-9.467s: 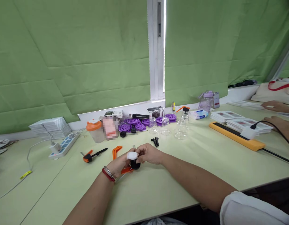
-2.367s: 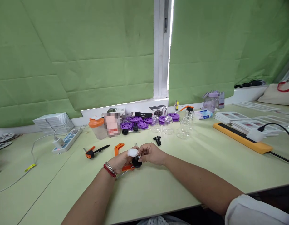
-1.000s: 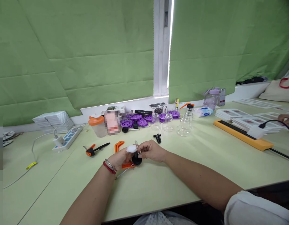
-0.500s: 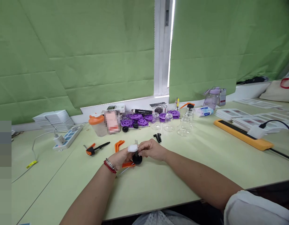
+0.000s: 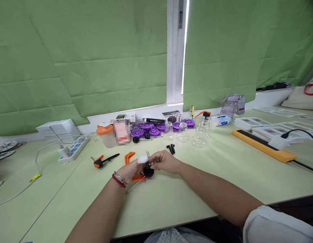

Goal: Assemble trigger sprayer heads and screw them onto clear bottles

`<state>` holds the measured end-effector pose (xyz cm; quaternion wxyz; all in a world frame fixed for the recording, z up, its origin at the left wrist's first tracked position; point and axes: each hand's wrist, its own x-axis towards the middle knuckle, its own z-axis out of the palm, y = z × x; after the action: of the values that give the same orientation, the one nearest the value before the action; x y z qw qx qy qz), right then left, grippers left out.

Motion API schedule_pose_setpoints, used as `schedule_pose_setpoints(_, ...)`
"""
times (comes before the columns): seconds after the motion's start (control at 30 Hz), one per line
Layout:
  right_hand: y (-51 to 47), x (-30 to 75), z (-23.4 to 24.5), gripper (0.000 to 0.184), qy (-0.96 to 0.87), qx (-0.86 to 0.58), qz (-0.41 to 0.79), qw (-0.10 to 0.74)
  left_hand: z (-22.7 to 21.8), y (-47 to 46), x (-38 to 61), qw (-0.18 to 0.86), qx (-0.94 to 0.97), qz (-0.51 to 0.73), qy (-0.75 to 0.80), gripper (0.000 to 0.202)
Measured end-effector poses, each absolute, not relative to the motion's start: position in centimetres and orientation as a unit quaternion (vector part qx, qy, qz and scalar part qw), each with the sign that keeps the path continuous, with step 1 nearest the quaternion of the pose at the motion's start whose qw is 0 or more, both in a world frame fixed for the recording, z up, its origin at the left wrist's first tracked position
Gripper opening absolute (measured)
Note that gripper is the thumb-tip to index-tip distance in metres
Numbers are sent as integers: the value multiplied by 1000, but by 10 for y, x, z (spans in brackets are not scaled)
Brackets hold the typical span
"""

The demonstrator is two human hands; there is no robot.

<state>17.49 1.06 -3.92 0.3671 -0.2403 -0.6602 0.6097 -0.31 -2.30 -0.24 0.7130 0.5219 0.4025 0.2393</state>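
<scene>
Both my hands meet over the middle of the pale green table (image 5: 187, 195). My left hand (image 5: 129, 170), with a white bandage on one fingertip and bracelets at the wrist, is closed round a small black round part (image 5: 148, 172) with an upright stem. My right hand (image 5: 164, 161) pinches the top of that same part. An orange plastic piece (image 5: 138, 177) and a thin metal rod lie under my left hand. Another orange angled piece (image 5: 128, 156) lies just behind the hands.
Behind the hands lie small black pegs (image 5: 171, 148), clear glass jars (image 5: 198, 137), purple wheels (image 5: 148, 129), an orange-lidded cup (image 5: 105, 135) and an orange-and-black tool (image 5: 103, 159). A power strip (image 5: 71, 150) lies left, an orange strip (image 5: 263, 146) and card stacks right.
My hands have stayed together on the black part, shifting only slightly. The other person's hand seen at the right edge one second ago is out of view.
</scene>
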Motion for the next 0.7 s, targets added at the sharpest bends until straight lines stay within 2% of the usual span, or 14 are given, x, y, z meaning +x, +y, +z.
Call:
schedule_pose_setpoints(0.13,11,174,-40,32,-657,-240,611,371,-2,-23,-3,718,518,241,398,45)
schedule_pose_setpoints(0.37,10,175,-41,35,-655,-247,614,363,2,-26,-2,716,521,244,395,35)
schedule_pose_setpoints(0.7,9,175,-41,30,-653,-240,619,365,1,-26,-2,718,520,254,387,40)
